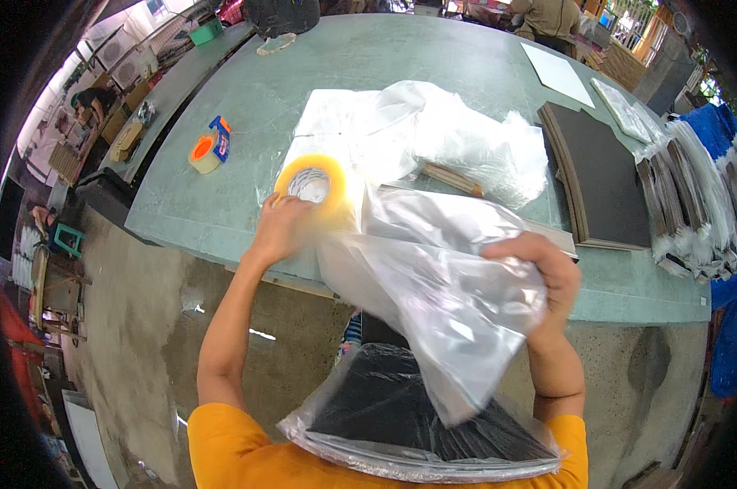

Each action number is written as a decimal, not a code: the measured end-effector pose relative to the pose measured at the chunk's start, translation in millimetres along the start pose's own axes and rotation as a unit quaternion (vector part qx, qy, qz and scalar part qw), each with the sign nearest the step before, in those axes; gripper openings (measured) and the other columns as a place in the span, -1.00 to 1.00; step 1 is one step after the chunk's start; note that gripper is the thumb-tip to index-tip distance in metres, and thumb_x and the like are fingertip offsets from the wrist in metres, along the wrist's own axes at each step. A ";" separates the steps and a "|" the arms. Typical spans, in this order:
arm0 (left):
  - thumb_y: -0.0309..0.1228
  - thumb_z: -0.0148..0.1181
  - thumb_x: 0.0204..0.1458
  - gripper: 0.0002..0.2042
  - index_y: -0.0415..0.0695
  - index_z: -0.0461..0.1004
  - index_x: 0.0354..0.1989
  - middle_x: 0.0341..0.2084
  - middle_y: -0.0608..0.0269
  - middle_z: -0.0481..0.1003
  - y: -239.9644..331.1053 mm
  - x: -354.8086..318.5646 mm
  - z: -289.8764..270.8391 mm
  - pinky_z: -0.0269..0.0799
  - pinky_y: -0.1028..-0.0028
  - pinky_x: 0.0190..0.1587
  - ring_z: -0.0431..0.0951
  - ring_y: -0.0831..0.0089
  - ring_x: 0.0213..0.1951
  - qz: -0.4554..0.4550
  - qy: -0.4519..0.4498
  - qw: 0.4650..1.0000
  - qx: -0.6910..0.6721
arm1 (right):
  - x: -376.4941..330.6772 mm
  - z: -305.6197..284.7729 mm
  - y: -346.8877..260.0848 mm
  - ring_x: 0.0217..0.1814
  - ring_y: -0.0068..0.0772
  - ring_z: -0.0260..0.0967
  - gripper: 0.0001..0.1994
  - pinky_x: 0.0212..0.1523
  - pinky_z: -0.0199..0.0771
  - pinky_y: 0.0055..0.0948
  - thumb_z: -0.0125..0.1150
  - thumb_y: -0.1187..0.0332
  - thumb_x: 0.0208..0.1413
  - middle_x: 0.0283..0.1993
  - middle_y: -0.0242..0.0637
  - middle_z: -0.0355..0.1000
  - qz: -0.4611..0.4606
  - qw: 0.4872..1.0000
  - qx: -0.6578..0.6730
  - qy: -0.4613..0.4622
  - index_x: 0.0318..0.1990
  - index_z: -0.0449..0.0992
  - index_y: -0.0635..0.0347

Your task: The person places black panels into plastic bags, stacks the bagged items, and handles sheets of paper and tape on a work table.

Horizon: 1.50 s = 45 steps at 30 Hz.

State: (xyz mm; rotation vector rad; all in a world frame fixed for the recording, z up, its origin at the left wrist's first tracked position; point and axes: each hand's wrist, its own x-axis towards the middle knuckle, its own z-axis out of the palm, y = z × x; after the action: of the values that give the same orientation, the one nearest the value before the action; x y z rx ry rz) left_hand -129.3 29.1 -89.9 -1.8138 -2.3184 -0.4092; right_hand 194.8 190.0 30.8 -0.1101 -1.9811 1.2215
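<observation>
Bag: clear plastic bag (433,277) hanging over the counter's (222,204) near edge, blurred.
Right hand: right hand (539,273) clenching the bag's upper edge.
Left hand: left hand (283,228) gripping a yellowish tape roll (311,183) beside the bag.
Lap: bagged dark sheets (417,420) lying below.
Counter: dark boards (600,175) stacked right; orange tape dispenser (209,147) sitting left.

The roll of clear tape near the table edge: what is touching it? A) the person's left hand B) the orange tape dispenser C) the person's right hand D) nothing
A: the left hand grips the roll of clear tape, while the right hand clutches a clear plastic bag.
</observation>
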 end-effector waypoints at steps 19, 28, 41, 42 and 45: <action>-0.14 0.04 -0.07 -0.52 -0.21 0.25 -0.04 -0.12 0.01 0.31 123.0 60.8 -95.8 0.14 0.41 0.00 0.33 0.25 -0.09 0.137 0.307 0.868 -0.364 | -46.1 -30.2 -9.6 -0.40 -0.32 0.39 -0.66 -0.36 0.32 -0.51 0.21 0.26 -0.33 -0.45 -0.18 0.39 0.139 0.966 -0.217 -0.012 -0.34 0.42 0.25; -0.36 -0.06 0.02 -0.69 -0.19 0.28 -0.05 -0.34 0.07 0.41 178.8 -47.0 -26.2 0.28 0.43 -0.20 0.42 0.29 -0.26 0.155 -0.498 0.719 -0.459 | -101.9 1.1 58.0 -0.59 -0.32 0.32 -0.85 -0.53 0.30 -0.40 0.06 0.39 -0.13 -0.57 -0.20 0.35 0.370 0.814 -0.025 -0.447 -0.38 0.41 0.24; -0.24 -0.26 0.12 -0.63 -0.29 0.34 -0.12 -0.20 0.17 0.38 148.6 -21.9 -41.3 0.16 0.53 -0.03 0.31 0.47 -0.17 -0.163 -0.245 0.690 -0.661 | -96.7 -7.0 50.6 -0.40 -0.64 0.30 -0.87 -0.37 0.29 -0.66 0.16 0.47 -0.12 -0.41 -0.30 0.41 0.436 0.898 0.042 -0.038 -0.40 0.47 0.36; -0.28 -0.24 0.11 -0.65 -0.30 0.30 -0.09 -0.18 0.17 0.36 147.8 -21.7 -41.2 0.15 0.53 -0.02 0.30 0.48 -0.15 -0.171 -0.238 0.670 -0.682 | -100.2 -9.2 58.0 -0.35 -0.63 0.34 -0.78 -0.31 0.32 -0.64 0.22 0.47 -0.16 -0.38 -0.30 0.43 0.382 0.888 0.257 -0.019 -0.31 0.44 0.37; -0.29 -0.21 0.10 -0.64 -0.32 0.26 -0.05 -0.16 0.16 0.34 153.5 -20.9 -34.0 0.16 0.53 -0.02 0.29 0.48 -0.12 -0.258 -0.198 0.691 -0.646 | -103.9 -9.3 63.0 -0.33 -0.59 0.36 -0.65 -0.26 0.34 -0.62 0.29 0.46 -0.24 -0.35 -0.28 0.43 0.397 0.865 0.306 -0.037 -0.23 0.40 0.38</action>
State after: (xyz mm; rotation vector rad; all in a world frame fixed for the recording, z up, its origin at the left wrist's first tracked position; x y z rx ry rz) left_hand 23.4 33.3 -47.0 -1.5012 -3.0988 -2.4813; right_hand 252.4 183.7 -76.4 -0.6073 -1.5231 2.3581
